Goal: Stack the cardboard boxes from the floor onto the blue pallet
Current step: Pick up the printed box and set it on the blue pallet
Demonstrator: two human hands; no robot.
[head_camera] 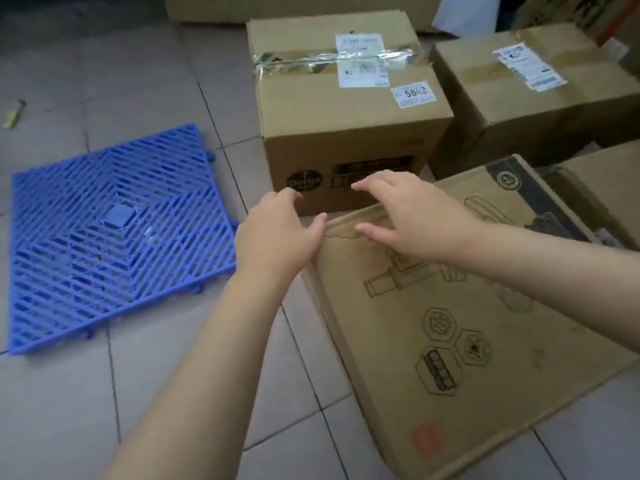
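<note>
**Nothing stacked yet: both hands reaching for the first box**

At the far left a small yellow-and-black tool (13,114), too blurred to name, lies on the grey tiled floor (69,403). Next to it the blue pallet (114,237), a slatted plastic grid with a solid square at its centre, sits flat on the tiles and carries nothing. By that measure the task has not begun; every box in view is off the pallet.

The left hand (277,233) is just right of the pallet's near corner, fingers loosely spread and curved, gripping nothing. The right hand (405,211) is beside it, fingers likewise apart and empty, hovering over the far edge of a flattened printed carton (450,323) that lies on the floor. Both hands are in front of the lower face of the taped box (349,109), which bears shipping labels and a sticker reading 5842; whether the fingertips touch it I cannot tell. It looks the likely first pick, though the flat carton is as near.

Further right a second labelled box (533,95) stands close beside the taped one, and part of another carton (602,188) shows at the edge. More cardboard lines the back wall. The room reads as a dim storeroom, with tiles smooth and level enough for sliding a load
</note>
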